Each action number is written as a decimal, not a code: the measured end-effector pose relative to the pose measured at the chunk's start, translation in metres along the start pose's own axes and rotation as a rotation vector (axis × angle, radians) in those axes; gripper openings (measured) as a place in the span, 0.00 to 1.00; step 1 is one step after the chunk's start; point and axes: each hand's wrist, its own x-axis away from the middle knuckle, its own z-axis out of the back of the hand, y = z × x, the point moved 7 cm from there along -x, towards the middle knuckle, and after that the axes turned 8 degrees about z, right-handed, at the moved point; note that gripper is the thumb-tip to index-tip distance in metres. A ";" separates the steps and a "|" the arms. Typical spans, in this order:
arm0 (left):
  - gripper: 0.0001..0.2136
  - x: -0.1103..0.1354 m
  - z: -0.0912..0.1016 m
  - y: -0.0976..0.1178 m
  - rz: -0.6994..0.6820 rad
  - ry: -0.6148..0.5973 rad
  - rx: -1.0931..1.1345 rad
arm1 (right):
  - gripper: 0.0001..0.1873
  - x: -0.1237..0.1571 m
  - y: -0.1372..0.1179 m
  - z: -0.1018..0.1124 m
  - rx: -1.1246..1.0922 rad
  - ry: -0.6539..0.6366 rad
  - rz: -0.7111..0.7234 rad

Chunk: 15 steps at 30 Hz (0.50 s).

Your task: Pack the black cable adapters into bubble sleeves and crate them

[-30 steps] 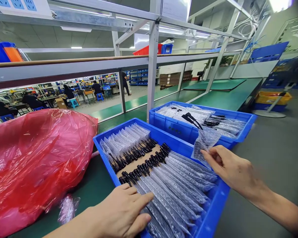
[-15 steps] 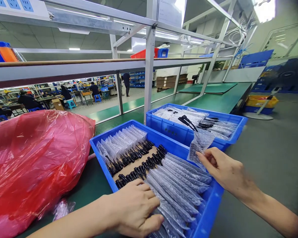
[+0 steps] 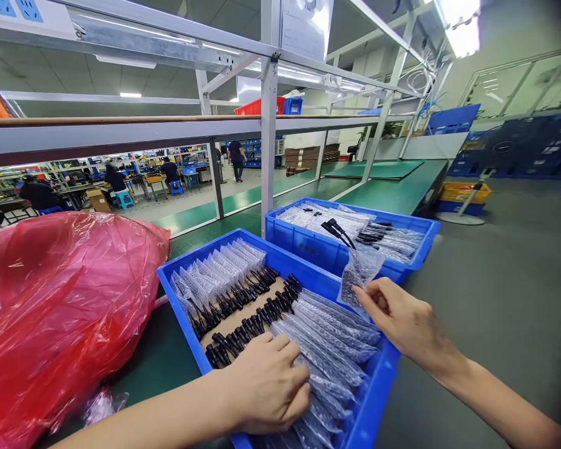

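My right hand [image 3: 399, 318] pinches a clear bubble bag [image 3: 359, 274] by its lower edge, above the right rim of the near blue crate [image 3: 387, 383]. Black cable ends [image 3: 336, 231] with angled plugs stick out of the bag's top. Over the near row of bagged cables [image 3: 327, 349] lies my left hand [image 3: 266, 383], its fingers curled down and closed; what sits under the fingertips is hidden. Another row of bagged cables [image 3: 219, 271] fills the far side of this crate. The black connectors of both rows face a strip of brown cardboard [image 3: 247, 312] between them.
Behind stands a second blue crate [image 3: 303, 243] with more bagged cables. A large pink plastic bag [image 3: 65, 312] covers the green bench at left. Metal uprights [image 3: 268, 137] and a shelf [image 3: 168, 131] cross ahead. Several people are in the background.
The view has shifted slightly, so the crates appear further left. My left thumb has drawn in toward the fingers. My right hand still holds the bagged cable.
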 end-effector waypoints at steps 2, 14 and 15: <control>0.13 -0.001 0.003 0.000 -0.038 0.048 -0.014 | 0.15 0.000 0.000 -0.001 -0.008 0.005 0.003; 0.17 -0.056 -0.012 -0.006 0.079 -0.020 0.040 | 0.15 0.001 0.002 -0.003 -0.013 0.040 -0.009; 0.17 -0.060 -0.015 -0.005 0.073 -0.031 0.026 | 0.15 0.001 0.002 -0.002 -0.016 0.039 -0.012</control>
